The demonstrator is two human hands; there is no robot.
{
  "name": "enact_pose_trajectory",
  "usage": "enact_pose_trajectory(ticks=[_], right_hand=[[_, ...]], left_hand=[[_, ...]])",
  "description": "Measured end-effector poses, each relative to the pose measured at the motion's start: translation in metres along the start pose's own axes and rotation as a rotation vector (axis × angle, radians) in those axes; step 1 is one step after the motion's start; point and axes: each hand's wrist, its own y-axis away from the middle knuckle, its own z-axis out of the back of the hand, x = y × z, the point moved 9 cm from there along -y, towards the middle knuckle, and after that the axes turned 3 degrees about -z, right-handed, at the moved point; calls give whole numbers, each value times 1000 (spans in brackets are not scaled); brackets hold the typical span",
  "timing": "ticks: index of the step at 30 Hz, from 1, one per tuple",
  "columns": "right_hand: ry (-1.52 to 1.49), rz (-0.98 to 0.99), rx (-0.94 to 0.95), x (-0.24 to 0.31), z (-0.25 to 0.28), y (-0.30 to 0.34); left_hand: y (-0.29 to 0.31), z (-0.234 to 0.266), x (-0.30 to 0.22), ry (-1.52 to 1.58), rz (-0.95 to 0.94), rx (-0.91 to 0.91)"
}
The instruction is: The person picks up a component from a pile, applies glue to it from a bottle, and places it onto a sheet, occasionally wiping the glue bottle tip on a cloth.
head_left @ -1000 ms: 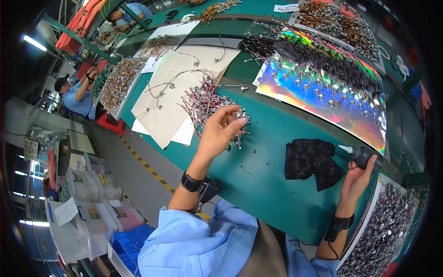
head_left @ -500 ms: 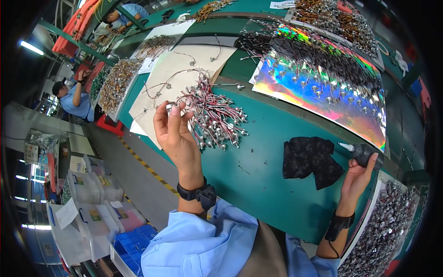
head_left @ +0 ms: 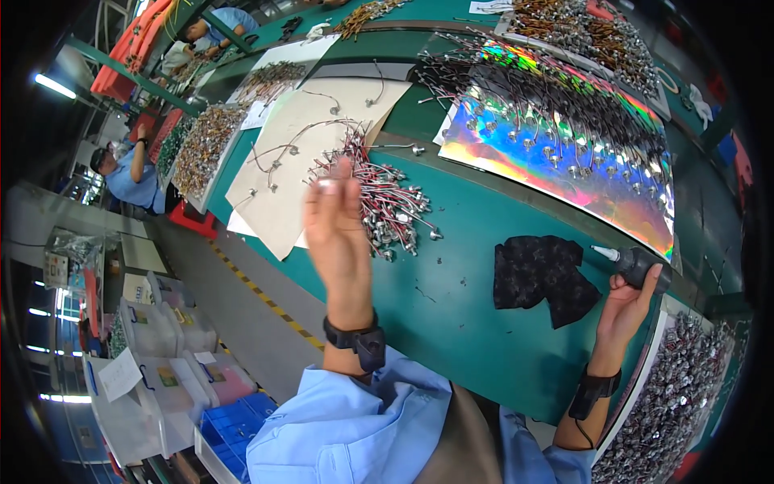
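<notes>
My left hand [head_left: 334,226], smeared by motion, is raised beside a pile of small round silver parts with red and dark wire leads [head_left: 395,202]. A small silver part [head_left: 327,185] shows at its fingertips, pinched there; any wire on it is hidden. At the right, my right hand [head_left: 625,306] is wrapped round a dark squeeze bottle [head_left: 641,268] with a pointed white nozzle aimed left. Between the hands a crumpled black cloth [head_left: 536,278] lies on the green table [head_left: 435,323].
Cream card [head_left: 266,194] under the pile bears several stray wired parts. A shiny rainbow sheet [head_left: 556,177] farther back holds rows of wired parts. Another mass of silver parts [head_left: 677,387] fills a tray at right. Clear plastic boxes [head_left: 149,379] stand left; co-workers sit beyond.
My left hand has moved right and slightly nearer, in front of the pile, still with the small silver part. My right hand and the bottle have stayed almost in place.
</notes>
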Motion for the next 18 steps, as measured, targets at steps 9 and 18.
enact_pose_trajectory(ticks=[9,18], right_hand=[[8,-15,48,-4,-4,1],[-4,-29,31,-10,-5,1]], left_hand=[[75,11,135,113,589,65],[96,-10,139,127,750,85]])
